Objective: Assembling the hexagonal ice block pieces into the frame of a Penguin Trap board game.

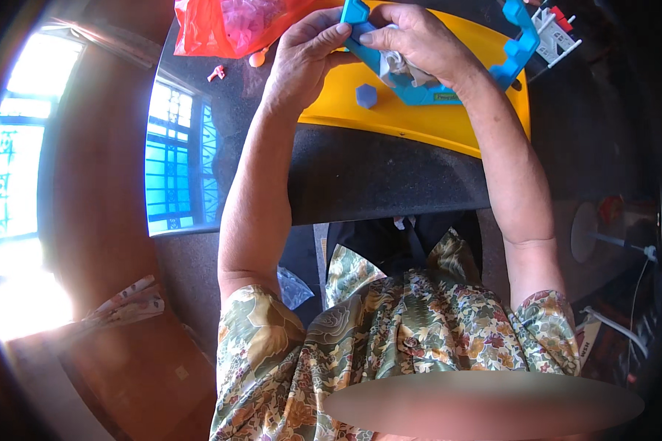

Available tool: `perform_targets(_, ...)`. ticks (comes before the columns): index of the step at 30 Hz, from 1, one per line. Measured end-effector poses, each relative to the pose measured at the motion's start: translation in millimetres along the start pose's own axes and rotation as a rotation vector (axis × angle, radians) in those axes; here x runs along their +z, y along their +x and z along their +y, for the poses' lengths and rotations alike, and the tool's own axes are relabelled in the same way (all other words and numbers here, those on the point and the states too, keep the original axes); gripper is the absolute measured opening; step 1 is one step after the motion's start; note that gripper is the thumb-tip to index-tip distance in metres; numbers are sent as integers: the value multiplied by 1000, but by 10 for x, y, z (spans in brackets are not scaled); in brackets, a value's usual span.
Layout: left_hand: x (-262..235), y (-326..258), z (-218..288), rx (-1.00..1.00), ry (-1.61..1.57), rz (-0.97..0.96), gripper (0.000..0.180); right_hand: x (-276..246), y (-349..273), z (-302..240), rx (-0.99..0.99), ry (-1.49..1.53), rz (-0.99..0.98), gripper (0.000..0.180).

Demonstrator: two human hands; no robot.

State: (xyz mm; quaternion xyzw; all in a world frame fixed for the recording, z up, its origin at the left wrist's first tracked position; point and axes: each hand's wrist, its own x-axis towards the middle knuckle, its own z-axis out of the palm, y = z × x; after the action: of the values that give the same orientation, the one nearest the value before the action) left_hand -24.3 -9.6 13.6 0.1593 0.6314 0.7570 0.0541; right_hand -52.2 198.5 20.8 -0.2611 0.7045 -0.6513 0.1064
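Note:
Over the far side of the dark table, my left hand (301, 62) grips one end of a blue plastic frame (412, 93), with the thumb pressed on top. The frame is angular, with notched blocks along its right part. My right hand (430, 48) presses a crumpled whitish cloth or tissue (401, 67) against the same frame, its fingers closed and partly hidden. Below them lies a yellow tray-like board (331, 110), with a small bluish-purple hexagonal block (366, 95) resting on it.
A red plastic bag (206, 33) stands at the far left of the black tabletop (375, 173). Near it lie a small red piece (216, 73) and an orange round piece (257, 58). At the far right is a white and red plastic structure (557, 40). The table's near edge is before me.

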Motion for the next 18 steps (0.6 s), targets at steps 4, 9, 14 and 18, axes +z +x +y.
perform_targets(4, -25, 41, 74, -43, -30, -21, 34, -31, 146, 47, 144, 299, -98, 18)
perform_targets(9, -86, 54, 52, 91, 76, -42, 42, -163, 142, 103, 186, 494, -119, 19)
perform_targets(14, -141, 54, -57, 47, 2, 26, 37, -185, 94, 189, 58, -31, -22, 41)
perform_targets(18, -183, 57, -75, -13, -10, 36, 36, -216, 101, 203, 38, -194, 18, 44)
